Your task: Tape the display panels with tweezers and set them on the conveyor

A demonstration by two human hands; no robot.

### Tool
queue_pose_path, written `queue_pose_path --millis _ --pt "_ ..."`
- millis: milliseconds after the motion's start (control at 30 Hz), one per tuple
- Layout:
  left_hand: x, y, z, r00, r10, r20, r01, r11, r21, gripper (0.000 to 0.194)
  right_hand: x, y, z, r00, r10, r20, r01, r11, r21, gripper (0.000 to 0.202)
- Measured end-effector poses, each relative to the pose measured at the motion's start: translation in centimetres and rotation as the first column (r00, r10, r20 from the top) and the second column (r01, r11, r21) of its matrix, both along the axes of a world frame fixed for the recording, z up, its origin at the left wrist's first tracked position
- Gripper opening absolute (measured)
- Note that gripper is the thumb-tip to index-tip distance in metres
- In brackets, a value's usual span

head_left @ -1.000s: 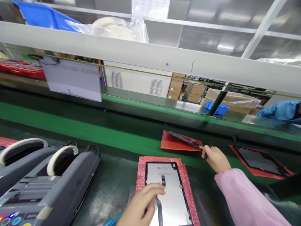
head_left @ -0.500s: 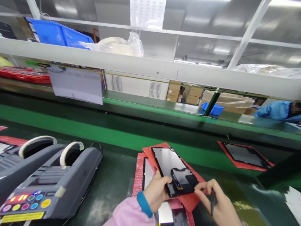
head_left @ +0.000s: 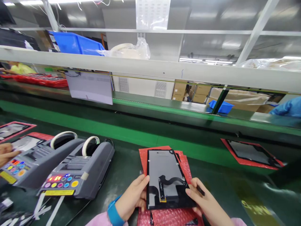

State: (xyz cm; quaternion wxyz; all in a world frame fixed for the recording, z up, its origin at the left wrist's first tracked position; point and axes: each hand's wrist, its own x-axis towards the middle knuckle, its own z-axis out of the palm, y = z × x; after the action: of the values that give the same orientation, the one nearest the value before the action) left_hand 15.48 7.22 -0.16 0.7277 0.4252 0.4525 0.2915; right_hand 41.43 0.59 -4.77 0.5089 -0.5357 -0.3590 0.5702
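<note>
A tablet display panel (head_left: 160, 163), grey-backed with black edges, lies tilted over a stack of red bubble-wrap sheets (head_left: 144, 157). A black flex cable (head_left: 172, 180) with a connector strip runs across its lower part. My left hand (head_left: 134, 196) holds the panel's left edge, thumb on the rim. My right hand (head_left: 202, 197) grips its lower right edge. A slim dark tool (head_left: 200, 190) also sits between the right hand's fingers; most of it is hidden. Beneath the panel, parts of other panels show among the wrap.
Two grey tape dispensers (head_left: 80, 169) stand at left, with loose white tape strips (head_left: 55, 210) before them. Another person's hand (head_left: 7, 153) is at the far left. Another panel (head_left: 252, 153) on red wrap lies at right. A white shelf beam (head_left: 164, 66) crosses above the bench.
The panel has turned more upright in view and now lies squarer over the wrap. My right hand has moved from its lower corner onto its right edge. The camera view has shifted left.
</note>
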Motion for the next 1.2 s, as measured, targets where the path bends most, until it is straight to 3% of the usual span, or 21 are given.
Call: queue_pose_path --millis 100,267,400,500,533,567,633,667,700,733,800,900,967,1033,1100,1133,1200 --pt "-0.9 0.4 -0.6 0.997 -0.008 -0.082 0.013 0.998 0.054 0.073 0.1 -0.2 0.5 1.000 -0.001 0.022 0.001 1.000 -0.018 0.053" --pt "-1.7 1.7 -1.5 0.960 -0.057 -0.274 0.111 0.976 0.187 0.070 -0.2 -0.1 0.3 0.995 0.019 0.095 -0.025 0.998 0.061 0.055" --pt "-2.8 2.3 -1.3 0.861 -0.016 -0.508 0.210 0.921 0.327 0.047 -0.3 0.0 0.4 0.960 0.055 0.276 -0.078 0.994 0.074 0.058" --pt "-3.6 1.5 0.0 0.796 0.134 -0.590 0.234 0.831 0.505 0.021 1.6 -0.4 1.2 0.868 -0.078 0.491 -0.011 0.985 0.175 0.044" --pt "-3.7 1.0 0.4 0.784 0.150 -0.602 0.297 0.761 0.577 0.016 2.5 -0.6 1.5 0.830 -0.145 0.539 0.036 0.977 0.209 0.037" --pt "-3.6 0.5 0.7 0.771 0.146 -0.619 0.398 0.648 0.649 0.016 3.6 -0.9 1.7 0.800 -0.211 0.561 0.091 0.968 0.235 0.033" --pt "-2.9 -0.4 0.8 0.743 0.120 -0.659 0.606 0.298 0.738 0.021 5.5 -1.2 1.7 0.777 -0.321 0.541 0.213 0.943 0.255 0.045" --pt "-2.5 -0.6 0.6 0.731 0.121 -0.671 0.663 0.109 0.741 0.024 6.3 -1.3 1.5 0.782 -0.365 0.506 0.266 0.929 0.259 0.052" --pt "-2.0 -0.7 0.3 0.733 0.145 -0.665 0.676 -0.039 0.736 0.026 6.9 -1.4 1.1 0.787 -0.404 0.466 0.312 0.913 0.264 0.057" --pt "-1.5 -0.6 -0.1 0.747 0.183 -0.639 0.662 -0.127 0.738 0.027 7.3 -1.4 0.6 0.788 -0.437 0.434 0.351 0.897 0.268 0.060" --pt "-0.9 0.1 -1.0 0.754 0.264 -0.602 0.655 -0.229 0.720 0.027 7.8 -1.4 -0.5 0.776 -0.483 0.406 0.405 0.875 0.266 0.060" --pt "-0.9 1.6 -2.2 0.681 0.353 -0.642 0.731 -0.272 0.626 0.031 7.9 -1.6 -1.7 0.732 -0.514 0.447 0.442 0.858 0.262 0.056" --pt "-1.3 2.4 -2.8 0.634 0.375 -0.676 0.769 -0.218 0.601 0.038 7.9 -1.8 -2.0 0.707 -0.521 0.477 0.455 0.853 0.258 0.051" --pt "-1.6 2.7 -3.2 0.627 0.397 -0.670 0.762 -0.132 0.634 0.040 7.9 -2.0 -2.0 0.694 -0.523 0.495 0.460 0.851 0.254 0.048" --pt "-1.7 2.7 -3.5 0.629 0.419 -0.655 0.745 -0.081 0.663 0.039 7.9 -2.1 -1.9 0.684 -0.525 0.506 0.465 0.849 0.252 0.046" --pt "-1.7 2.6 -3.5 0.631 0.429 -0.646 0.739 -0.078 0.670 0.039 7.8 -2.1 -1.8 0.680 -0.526 0.511 0.466 0.848 0.251 0.045" --pt "-1.6 2.7 -3.5 0.651 0.425 -0.629 0.733 -0.137 0.666 0.042 7.8 -2.2 -1.7 0.674 -0.524 0.520 0.469 0.848 0.247 0.044"
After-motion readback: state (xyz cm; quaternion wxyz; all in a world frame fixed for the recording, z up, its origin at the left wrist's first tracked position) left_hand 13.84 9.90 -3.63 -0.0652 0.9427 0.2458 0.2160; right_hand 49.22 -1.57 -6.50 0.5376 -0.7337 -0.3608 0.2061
